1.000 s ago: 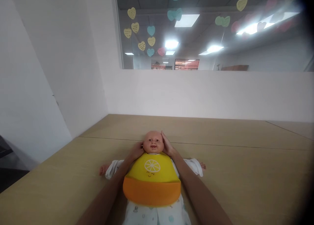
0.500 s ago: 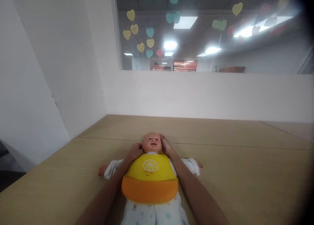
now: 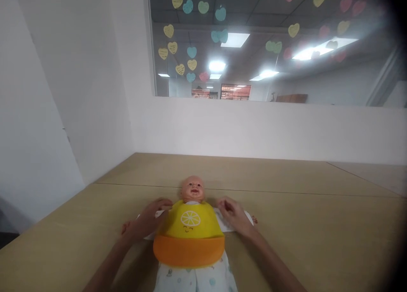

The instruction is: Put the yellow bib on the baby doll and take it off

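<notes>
A baby doll (image 3: 192, 187) lies face up on the wooden table (image 3: 302, 228), head away from me. It wears a yellow bib (image 3: 189, 237) with an orange pocket and a lemon print, over white patterned clothes. My left hand (image 3: 148, 219) rests over the doll's arm and shoulder at the bib's left edge, fingers slightly apart. My right hand (image 3: 232, 215) lies on the doll's other sleeve at the bib's right edge, fingers loosely curled. Neither hand holds anything that I can see.
White walls close the table's left and far sides. Above the far wall a window (image 3: 254, 46) carries several paper hearts and shows ceiling lights. A seam runs across the tabletop behind the doll's head.
Both hands have left the sides of the doll's head and come down to its shoulders beside the bib. The view has tilted slightly.
</notes>
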Tool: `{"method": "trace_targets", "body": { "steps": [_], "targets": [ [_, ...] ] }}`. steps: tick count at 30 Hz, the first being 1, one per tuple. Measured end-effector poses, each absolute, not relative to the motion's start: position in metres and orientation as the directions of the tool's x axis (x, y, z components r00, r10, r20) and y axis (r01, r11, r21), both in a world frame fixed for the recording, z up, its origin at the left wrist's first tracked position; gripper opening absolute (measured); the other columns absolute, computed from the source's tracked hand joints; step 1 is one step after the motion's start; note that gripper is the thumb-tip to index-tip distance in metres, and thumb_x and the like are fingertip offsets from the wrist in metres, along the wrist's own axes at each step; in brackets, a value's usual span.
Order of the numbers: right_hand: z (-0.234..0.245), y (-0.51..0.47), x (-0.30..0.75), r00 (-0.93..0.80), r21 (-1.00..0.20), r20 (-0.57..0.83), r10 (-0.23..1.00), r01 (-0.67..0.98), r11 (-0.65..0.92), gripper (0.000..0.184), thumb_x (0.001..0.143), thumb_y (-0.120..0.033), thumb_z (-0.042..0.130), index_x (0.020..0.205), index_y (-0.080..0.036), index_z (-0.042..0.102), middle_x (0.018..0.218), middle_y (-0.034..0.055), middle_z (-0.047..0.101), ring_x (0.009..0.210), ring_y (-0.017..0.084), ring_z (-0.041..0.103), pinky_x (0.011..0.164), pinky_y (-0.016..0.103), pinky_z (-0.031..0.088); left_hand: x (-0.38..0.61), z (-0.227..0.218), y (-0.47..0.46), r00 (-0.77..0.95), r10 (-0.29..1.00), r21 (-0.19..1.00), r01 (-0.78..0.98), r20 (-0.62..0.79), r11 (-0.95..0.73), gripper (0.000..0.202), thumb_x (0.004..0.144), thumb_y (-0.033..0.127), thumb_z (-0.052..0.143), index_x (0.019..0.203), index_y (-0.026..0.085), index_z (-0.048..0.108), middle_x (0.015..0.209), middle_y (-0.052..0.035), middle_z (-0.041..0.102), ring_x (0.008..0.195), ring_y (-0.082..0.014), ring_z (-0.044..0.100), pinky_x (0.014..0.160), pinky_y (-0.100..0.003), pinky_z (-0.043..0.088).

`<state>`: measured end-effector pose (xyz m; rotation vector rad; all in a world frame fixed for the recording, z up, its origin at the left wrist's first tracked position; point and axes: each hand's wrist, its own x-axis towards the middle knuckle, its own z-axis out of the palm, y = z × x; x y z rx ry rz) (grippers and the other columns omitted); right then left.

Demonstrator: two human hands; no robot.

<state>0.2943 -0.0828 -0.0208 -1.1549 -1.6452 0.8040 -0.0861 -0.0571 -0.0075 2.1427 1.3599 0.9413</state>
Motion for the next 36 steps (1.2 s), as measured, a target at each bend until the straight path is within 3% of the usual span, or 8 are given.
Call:
{"method": "trace_targets", "body": {
  "steps": [2, 5, 8, 11, 18, 27, 32, 36],
  "targets": [
    [-0.024, -0.123, 0.304, -0.219, -0.874, 0.278, 0.935, 0.347, 0.341, 0.043, 0.103, -0.059, 0.064, 0.088, -0.021, 0.073, 0.082, 0.0025, 0.067, 0.079, 0.018, 0.061, 0.073, 0.029, 0.047, -0.103, -0.008, -0.093, 0.258, 0.929, 0.665, 0.649, 0.265, -0.37, 0.042, 0.1, 0.054, 0.065, 0.13, 0.03, 0.082, 0.142, -0.0097, 0.079, 0.126, -0.0349, 0.075, 0.11, -0.048, 0.061],
    [-0.036, -0.162, 0.307, -0.301, -0.839, 0.362, 0.882, 0.307, 0.449, 0.034, 0.09, -0.053, 0.086, 0.11, -0.027, 0.081, 0.096, 0.0036, 0.069, 0.085, 0.019, 0.065, 0.078, 0.03, 0.054, -0.114, -0.009, -0.137, 0.335, 0.919, 0.612, 0.689, 0.208, -0.389, 0.055, 0.093, 0.052, 0.078, 0.145, 0.038, 0.076, 0.155, -0.0061, 0.072, 0.141, -0.0392, 0.068, 0.122, -0.053, 0.055],
    [-0.046, -0.176, 0.302, -0.3, -0.812, 0.382, 0.874, 0.343, 0.473, 0.062, 0.078, -0.049, 0.098, 0.135, -0.036, 0.079, 0.132, 0.009, 0.07, 0.117, 0.027, 0.071, 0.1, 0.039, 0.062, -0.109, -0.006, -0.158, 0.458, 0.87, 0.577, 0.667, 0.182, -0.472, 0.071, 0.084, 0.041, 0.087, 0.153, 0.039, 0.071, 0.161, -0.007, 0.068, 0.146, -0.0402, 0.064, 0.124, -0.052, 0.054],
    [-0.043, -0.174, 0.299, -0.281, -0.813, 0.36, 0.89, 0.373, 0.447, 0.054, 0.086, -0.044, 0.092, 0.138, -0.037, 0.077, 0.141, 0.0095, 0.073, 0.133, 0.03, 0.069, 0.116, 0.045, 0.058, -0.099, 0.001, -0.158, 0.489, 0.856, 0.536, 0.683, 0.169, -0.496, 0.049, 0.091, 0.038, 0.079, 0.139, 0.036, 0.08, 0.152, -0.0072, 0.074, 0.139, -0.0376, 0.07, 0.121, -0.051, 0.057],
    [-0.003, -0.166, 0.312, -0.162, -0.8, 0.435, 0.886, 0.382, 0.463, 0.038, 0.093, -0.042, 0.083, 0.13, -0.035, 0.079, 0.134, 0.0083, 0.079, 0.117, 0.026, 0.075, 0.1, 0.038, 0.066, -0.088, 0.022, -0.146, 0.39, 0.857, 0.494, 0.701, 0.338, -0.514, 0.049, 0.089, 0.042, 0.083, 0.137, 0.036, 0.08, 0.149, -0.0064, 0.077, 0.137, -0.0359, 0.071, 0.122, -0.048, 0.056],
    [-0.027, -0.19, 0.318, -0.224, -0.826, 0.326, 0.919, 0.406, 0.392, 0.044, 0.104, -0.066, 0.062, 0.121, -0.031, 0.082, 0.11, 0.0103, 0.083, 0.097, 0.028, 0.077, 0.089, 0.044, 0.068, -0.089, -0.002, -0.158, 0.459, 0.847, 0.527, 0.667, 0.267, -0.527, 0.049, 0.084, 0.046, 0.088, 0.132, 0.037, 0.083, 0.144, -0.0086, 0.079, 0.136, -0.0401, 0.071, 0.122, -0.055, 0.056],
    [-0.024, -0.176, 0.311, -0.183, -0.84, 0.372, 0.91, 0.35, 0.414, 0.044, 0.107, -0.063, 0.058, 0.126, -0.031, 0.08, 0.141, 0.0125, 0.077, 0.13, 0.029, 0.072, 0.116, 0.047, 0.058, -0.098, 0.0, -0.139, 0.33, 0.898, 0.631, 0.639, 0.291, -0.439, 0.039, 0.09, 0.055, 0.08, 0.124, 0.035, 0.084, 0.135, -0.006, 0.082, 0.129, -0.036, 0.074, 0.118, -0.049, 0.058],
    [-0.005, -0.145, 0.302, -0.09, -0.836, 0.381, 0.92, 0.393, 0.384, 0.052, 0.104, -0.072, 0.056, 0.116, -0.029, 0.08, 0.128, 0.0113, 0.08, 0.11, 0.028, 0.076, 0.096, 0.039, 0.064, -0.07, 0.01, -0.086, 0.213, 0.926, 0.782, 0.496, 0.311, -0.377, 0.042, 0.097, 0.061, 0.065, 0.108, 0.024, 0.083, 0.112, -0.0086, 0.085, 0.11, -0.0316, 0.078, 0.102, -0.041, 0.062]
  ]
}}
